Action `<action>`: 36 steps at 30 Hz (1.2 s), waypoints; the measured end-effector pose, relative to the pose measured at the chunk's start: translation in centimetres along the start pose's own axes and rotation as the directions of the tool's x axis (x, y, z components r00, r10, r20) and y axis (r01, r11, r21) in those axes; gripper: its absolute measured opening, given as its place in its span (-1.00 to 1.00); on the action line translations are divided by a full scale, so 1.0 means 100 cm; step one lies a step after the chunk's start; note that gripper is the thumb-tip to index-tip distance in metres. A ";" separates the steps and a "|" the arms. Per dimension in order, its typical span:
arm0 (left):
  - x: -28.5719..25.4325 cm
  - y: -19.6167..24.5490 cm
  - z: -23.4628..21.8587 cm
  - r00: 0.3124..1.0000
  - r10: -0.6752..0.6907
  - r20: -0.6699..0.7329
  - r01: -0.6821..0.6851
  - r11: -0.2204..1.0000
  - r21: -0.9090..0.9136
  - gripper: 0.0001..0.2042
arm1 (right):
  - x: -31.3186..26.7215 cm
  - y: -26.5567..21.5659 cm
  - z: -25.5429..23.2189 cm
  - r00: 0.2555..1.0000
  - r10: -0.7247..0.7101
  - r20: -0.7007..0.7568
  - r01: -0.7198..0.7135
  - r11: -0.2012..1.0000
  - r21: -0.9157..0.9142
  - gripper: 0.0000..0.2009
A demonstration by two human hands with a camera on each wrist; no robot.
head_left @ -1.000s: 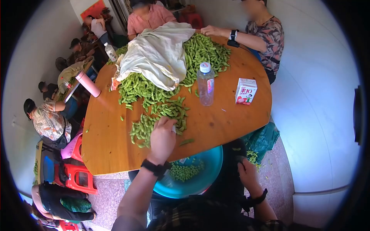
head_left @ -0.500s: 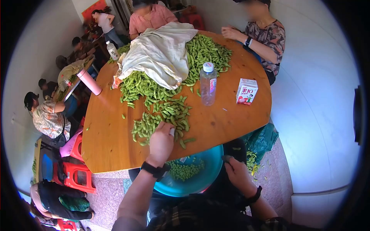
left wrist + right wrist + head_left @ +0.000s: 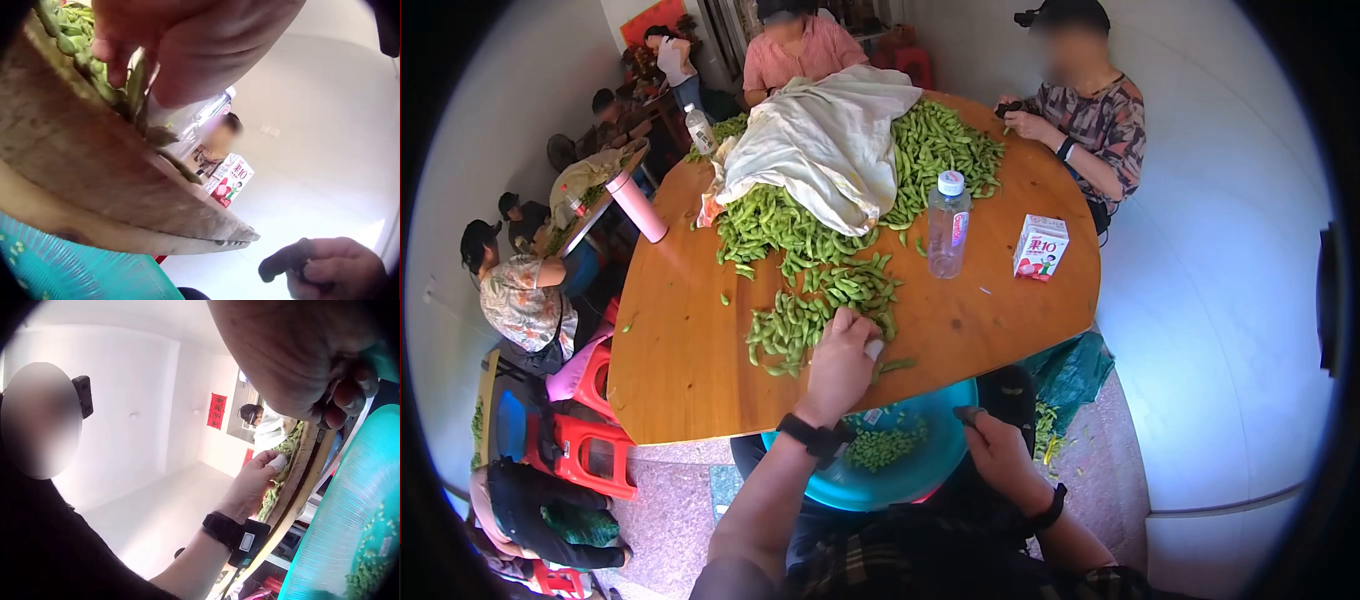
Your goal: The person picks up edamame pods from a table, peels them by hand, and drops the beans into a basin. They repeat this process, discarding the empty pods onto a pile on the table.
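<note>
My left hand (image 3: 840, 368) reaches down to the near heap of green soybean pods (image 3: 775, 330) by the table's front edge. A white cover (image 3: 874, 349) wraps its thumb. In the left wrist view its finger and thumb pinch a green pod (image 3: 135, 87). Out past the table edge, my right hand (image 3: 1005, 457) hovers at the right rim of a turquoise basin (image 3: 953, 430), fingers curled. A dark cover (image 3: 282, 261) sits on one of its fingers, and no pod shows in it. Shelled green beans (image 3: 882, 448) lie in the basin.
A pale cloth (image 3: 815, 145) covers part of a bigger pod heap. A clear bottle (image 3: 947, 235), a juice box (image 3: 1041, 248) and a pink flask (image 3: 638, 208) stand on the wooden table (image 3: 680, 350). Two people sit across it. A green bag (image 3: 1075, 370) lies on the right.
My right hand has moved left and up, from beyond the basin to its right rim. The left hand has shifted slightly right along the pods' near edge. The seated person's hands at right have drawn back.
</note>
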State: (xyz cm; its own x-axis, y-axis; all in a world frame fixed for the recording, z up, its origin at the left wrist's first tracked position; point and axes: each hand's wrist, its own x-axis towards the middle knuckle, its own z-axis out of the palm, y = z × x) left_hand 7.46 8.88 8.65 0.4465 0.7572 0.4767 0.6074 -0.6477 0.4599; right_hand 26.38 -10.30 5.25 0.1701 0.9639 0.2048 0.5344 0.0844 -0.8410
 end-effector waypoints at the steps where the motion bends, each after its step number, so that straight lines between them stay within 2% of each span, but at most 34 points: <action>1: 0.001 0.000 -0.002 0.998 0.014 -0.057 -0.017 0.999 -0.037 -0.91 | 0.001 -0.001 -0.001 1.000 -0.001 -0.002 0.001 1.000 -0.003 -0.88; 2: 0.000 -0.002 -0.005 0.998 0.015 -0.058 -0.018 0.999 -0.039 -0.91 | 0.002 -0.003 -0.001 0.998 0.031 0.050 -0.030 0.999 -0.020 -0.82; 3: 0.000 -0.005 -0.010 0.995 -0.049 -0.091 0.040 0.994 -0.100 -0.89 | 0.005 -0.005 -0.002 0.993 0.064 0.101 -0.060 0.997 -0.039 -0.74; 4: -0.001 -0.005 -0.015 0.986 -0.115 -0.120 0.095 0.982 -0.163 -0.88 | 0.009 -0.009 0.000 0.993 0.063 0.102 -0.059 0.997 -0.041 -0.74; 5: -0.005 -0.001 -0.019 0.986 -0.117 -0.122 0.096 0.982 -0.164 -0.88 | 0.014 -0.015 0.003 0.998 0.008 0.058 -0.012 0.998 0.065 -0.83; 6: -0.012 0.010 -0.026 0.986 -0.160 -0.044 0.139 0.942 -0.306 -0.86 | 0.019 -0.022 0.006 0.999 -0.040 0.011 0.038 0.985 0.169 -0.88; 7: -0.022 0.017 -0.028 0.981 -0.190 0.042 0.189 0.879 -0.438 -0.84 | 0.025 -0.029 0.007 0.999 -0.037 0.013 0.034 0.985 0.170 -0.88; 8: -0.035 0.021 -0.024 0.964 -0.228 0.139 0.267 0.798 -0.541 -0.81 | 0.031 -0.038 0.007 0.997 0.031 0.071 -0.049 0.966 0.254 -0.87; 9: -0.043 0.031 -0.026 0.962 -0.228 0.151 0.273 0.797 -0.539 -0.81 | 0.036 -0.046 0.006 0.986 0.099 0.132 -0.138 0.933 0.333 -0.85; 10: -0.052 0.044 -0.033 0.909 -0.285 0.305 0.417 0.636 -0.649 -0.78 | 0.039 -0.054 0.005 0.985 0.113 0.131 -0.151 0.929 0.337 -0.85; 11: -0.061 0.051 -0.036 0.833 -0.308 0.460 0.553 0.440 -0.707 -0.74 | 0.041 -0.061 0.003 0.959 0.152 0.239 -0.242 0.879 0.410 -0.83; 12: -0.069 0.048 -0.034 0.830 -0.266 0.491 0.557 0.443 -0.702 -0.70 | 0.040 -0.064 0.004 0.920 0.179 0.348 -0.336 0.816 0.470 -0.81; 13: -0.077 0.046 -0.030 0.822 -0.268 0.503 0.569 0.438 -0.696 -0.70 | 0.036 -0.063 0.008 0.917 0.191 0.350 -0.349 0.810 0.471 -0.81; 15: -0.089 0.043 -0.023 0.888 -0.281 0.365 0.460 0.590 -0.663 -0.69 | 0.033 -0.060 0.016 0.910 0.162 0.382 -0.340 0.819 0.463 -0.80; 16: -0.094 0.044 -0.023 0.885 -0.282 0.370 0.464 0.589 -0.662 -0.69 | 0.032 -0.060 0.018 0.909 0.167 0.382 -0.345 0.816 0.463 -0.80; 18: -0.102 0.046 -0.021 0.943 -0.203 0.264 0.329 0.691 -0.643 -0.67 | 0.027 -0.061 0.020 0.915 0.155 0.372 -0.330 0.819 0.470 -0.80; 22: -0.113 0.050 -0.017 0.947 -0.203 0.248 0.317 0.700 -0.640 -0.65 | 0.019 -0.054 0.027 0.920 0.170 0.352 -0.321 0.843 0.432 -0.82; 24: -0.120 0.049 -0.012 0.968 -0.172 0.181 0.244 0.807 -0.537 -0.61 | 0.014 -0.046 0.033 0.948 0.088 0.307 -0.204 0.907 0.369 -0.86; 28: -0.128 0.051 -0.007 0.970 -0.185 0.160 0.240 0.845 -0.477 -0.62 | 0.005 -0.037 0.049 0.966 0.066 0.252 -0.168 0.897 0.409 -0.88; 31: -0.136 0.049 0.000 0.981 -0.154 0.117 0.187 0.910 -0.370 -0.66 | 0.001 -0.033 0.059 0.961 0.136 0.240 -0.238 0.847 0.475 -0.89; 33: -0.142 0.042 0.005 0.981 -0.145 0.126 0.181 0.919 -0.350 -0.64 | -0.002 -0.032 0.063 0.912 0.243 0.329 -0.398 0.715 0.575 -0.86; 34: -0.143 0.039 0.005 0.981 -0.147 0.130 0.184 0.919 -0.348 -0.64 | -0.003 -0.030 0.064 0.911 0.246 0.331 -0.402 0.712 0.575 -0.86; 36: -0.144 0.035 0.005 0.946 -0.203 0.251 0.301 0.839 -0.453 -0.64 | -0.003 -0.023 0.064 0.817 0.344 0.462 -0.572 0.585 0.575 -0.85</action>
State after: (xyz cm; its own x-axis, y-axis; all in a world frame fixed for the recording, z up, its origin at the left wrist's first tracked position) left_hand 3.46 -4.25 3.06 0.4641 0.8695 0.1691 0.3467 -0.3541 0.8686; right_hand 19.77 -9.20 3.94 -0.0597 0.9334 -0.3537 -0.2610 -0.3566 -0.8971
